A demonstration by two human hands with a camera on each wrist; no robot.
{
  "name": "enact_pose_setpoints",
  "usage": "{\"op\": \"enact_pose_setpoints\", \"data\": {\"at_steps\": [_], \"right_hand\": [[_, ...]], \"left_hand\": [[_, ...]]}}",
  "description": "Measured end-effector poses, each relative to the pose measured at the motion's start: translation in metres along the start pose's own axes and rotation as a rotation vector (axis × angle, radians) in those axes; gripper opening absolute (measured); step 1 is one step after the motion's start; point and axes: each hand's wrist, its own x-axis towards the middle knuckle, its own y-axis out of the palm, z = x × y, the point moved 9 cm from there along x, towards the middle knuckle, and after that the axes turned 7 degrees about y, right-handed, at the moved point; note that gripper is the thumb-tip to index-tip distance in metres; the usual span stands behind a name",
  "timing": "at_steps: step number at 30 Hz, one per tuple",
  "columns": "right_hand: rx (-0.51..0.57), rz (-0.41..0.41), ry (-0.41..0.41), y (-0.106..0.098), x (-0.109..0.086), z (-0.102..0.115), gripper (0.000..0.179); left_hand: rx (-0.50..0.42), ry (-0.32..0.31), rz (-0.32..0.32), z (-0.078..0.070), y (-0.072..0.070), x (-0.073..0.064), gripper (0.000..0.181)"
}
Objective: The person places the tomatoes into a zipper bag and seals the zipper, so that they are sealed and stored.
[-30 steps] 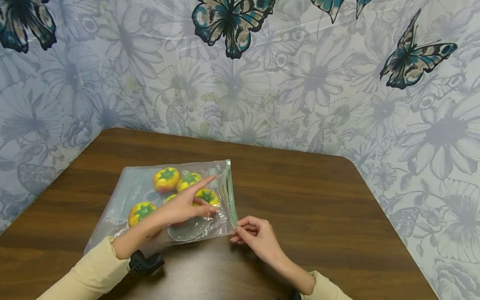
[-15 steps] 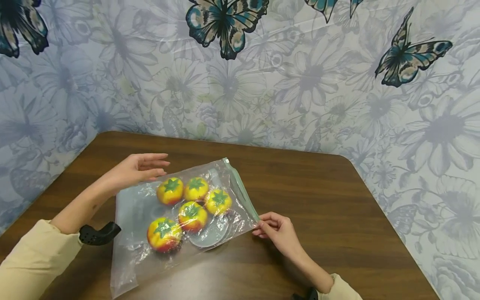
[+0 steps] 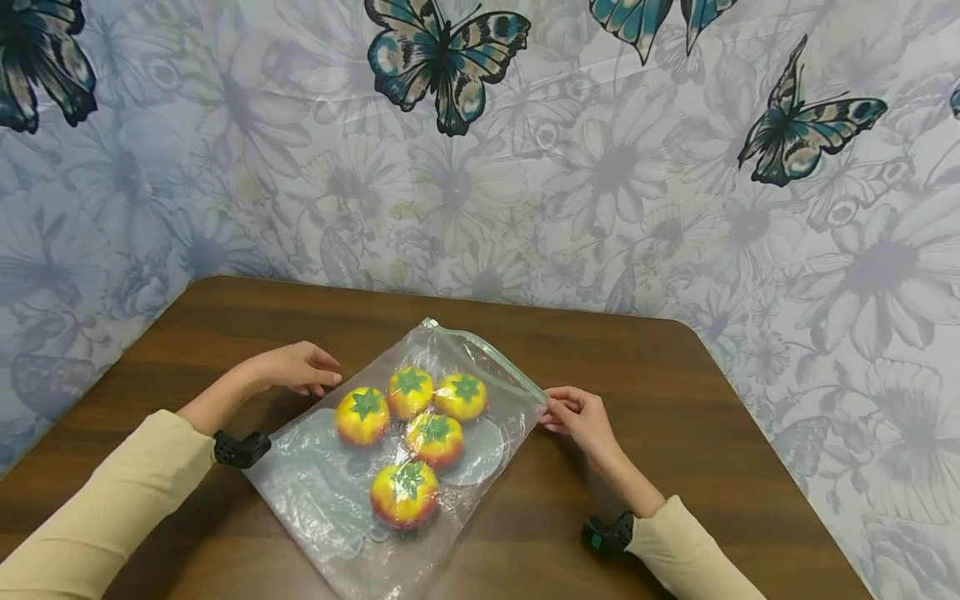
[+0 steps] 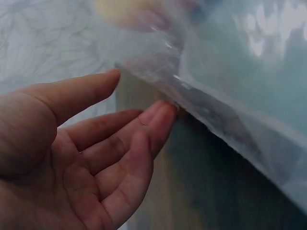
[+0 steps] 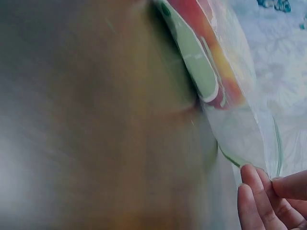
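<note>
A clear zip bag (image 3: pixel 315 467) with a green closure strip lies slantwise over the table, the strip at its upper right. Inside are several round yellow-and-red fruits (image 3: pixel 405 494) with green star-shaped tops. My right hand (image 3: pixel 581 421) pinches the bag's corner at the near end of the strip; in the right wrist view its thumb and fingers meet on the plastic. Beside the bag's upper left edge is my left hand (image 3: pixel 296 367), fingers loosely bent. The left wrist view shows nothing in its grasp, with the fingertips (image 4: pixel 165 112) close to the bag's edge; touching or apart, I cannot tell.
The brown wooden table (image 3: pixel 645 367) has a rounded far right corner. Behind it hangs a floral wall covering (image 3: pixel 480 192) with butterflies. A pale translucent disc (image 3: pixel 480 450) shows at the bag, beside the fruits. Each wrist carries a black device (image 3: pixel 240 448).
My left hand has lifted from on top of the bag to its upper left edge. The bag has turned clockwise, its strip now slanting, as my right hand moved right and away with the corner.
</note>
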Motion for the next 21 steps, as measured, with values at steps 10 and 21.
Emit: {"op": "enact_pose_setpoints", "data": {"at_steps": [10, 21], "right_hand": [[0.08, -0.059, 0.117, 0.001, 0.047, -0.007, 0.029], [0.077, -0.023, 0.239, 0.019, 0.069, -0.011, 0.021]], "left_hand": [[-0.243, 0.062, 0.056, 0.0, 0.04, 0.002, 0.013], [-0.255, 0.073, 0.059, -0.005, 0.038, -0.002, 0.034]]}}
